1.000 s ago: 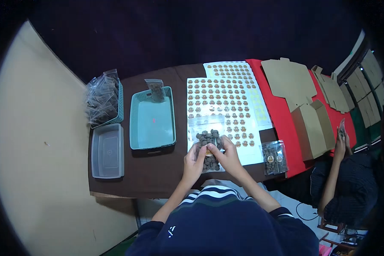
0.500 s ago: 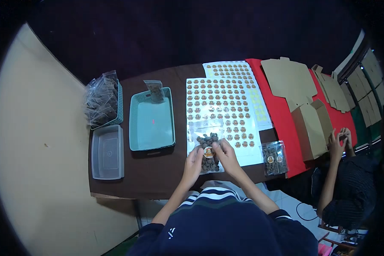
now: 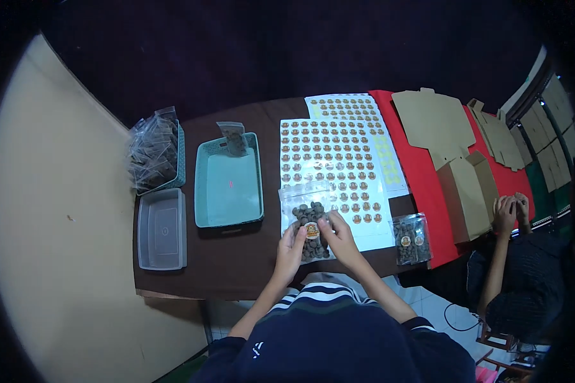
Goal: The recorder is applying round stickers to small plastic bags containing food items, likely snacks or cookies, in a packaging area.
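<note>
Between my hands is a clear zip bag (image 3: 310,209) filled with dark brown round pieces, a round orange-and-white sticker (image 3: 311,231) on its front. My left hand (image 3: 291,246) grips the bag's left side, thumb beside the sticker. On the opposite side my right hand (image 3: 339,237) holds the bag, its thumb near the sticker too. Behind the bag lies a white sheet of round stickers (image 3: 326,150), with gaps in its lower left rows partly covered by the bag. A second sticker sheet (image 3: 384,137) is partly under it.
Left are a teal tray (image 3: 229,191) with a small filled bag (image 3: 234,138), a clear plastic box (image 3: 162,236) and a basket of bags (image 3: 154,150). Right are stickered bags (image 3: 412,239), a cardboard box (image 3: 464,198), flat cardboard (image 3: 433,118) and another person's hands (image 3: 512,210).
My hands stay on the bag with almost no movement. The other person's hands at the right have lowered slightly and drawn together. The whole view has shifted a little.
</note>
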The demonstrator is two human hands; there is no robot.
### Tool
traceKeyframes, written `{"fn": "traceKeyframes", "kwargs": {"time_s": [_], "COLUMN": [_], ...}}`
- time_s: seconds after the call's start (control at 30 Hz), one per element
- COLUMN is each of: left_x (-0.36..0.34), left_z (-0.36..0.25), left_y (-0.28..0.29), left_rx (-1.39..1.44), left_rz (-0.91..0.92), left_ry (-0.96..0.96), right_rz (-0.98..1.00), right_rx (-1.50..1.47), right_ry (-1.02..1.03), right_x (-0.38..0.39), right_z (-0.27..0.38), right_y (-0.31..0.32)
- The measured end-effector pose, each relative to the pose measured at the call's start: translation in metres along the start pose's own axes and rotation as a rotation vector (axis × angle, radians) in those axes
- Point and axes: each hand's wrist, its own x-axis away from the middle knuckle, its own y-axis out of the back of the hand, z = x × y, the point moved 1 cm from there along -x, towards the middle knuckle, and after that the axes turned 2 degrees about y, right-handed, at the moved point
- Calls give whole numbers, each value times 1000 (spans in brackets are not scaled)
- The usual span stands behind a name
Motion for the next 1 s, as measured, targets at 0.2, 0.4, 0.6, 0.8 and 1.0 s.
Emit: {"fn": "traceKeyframes", "kwargs": {"time_s": [0.2, 0.4, 0.6, 0.8, 1.0], "left_x": [3, 1, 0, -16, -17], "left_z": [-8, -6, -22, -47, -54], "left_y": [-3, 0, 7, 21, 20], "left_rx": [-60, -191, -130, -74, -132], "left_rz": [-57, -25, 86, -97, -169], "left_ry": [-122, -179, 53, -194, -289], "right_rz": [51, 111, 197, 223, 302], "right_rx": [49, -66, -253, -219, -226], "right_ry": [86, 11, -199, -158, -146], "right_x": [6, 8, 9, 13, 6], "right_z": [16, 7, 9, -3, -17], "right_y": [-3, 1, 10, 13, 17]}}
